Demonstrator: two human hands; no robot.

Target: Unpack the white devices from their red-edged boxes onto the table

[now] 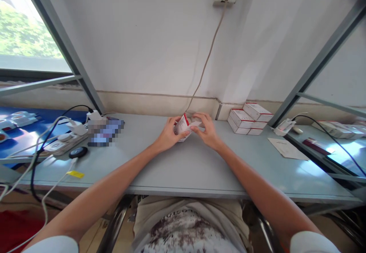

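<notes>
A small white box with a red edge (pixel 182 126) is held above the middle of the grey table (pixel 183 169), tilted, with a pale flap standing out on its right side. My left hand (pixel 169 134) is wrapped round the box's left side, its thumb across the front. On the other side my right hand (pixel 206 131) has its thumb and fingers at the flap; whether they pinch it is hard to make out. What is inside the box is hidden.
Several white and red boxes (pixel 249 118) are stacked at the back right, with a paper sheet (pixel 286 149) beyond them. On the left lie a phone-like pixelated item (pixel 106 132), a power strip (pixel 63 143), a black round device (pixel 78 152) and cables.
</notes>
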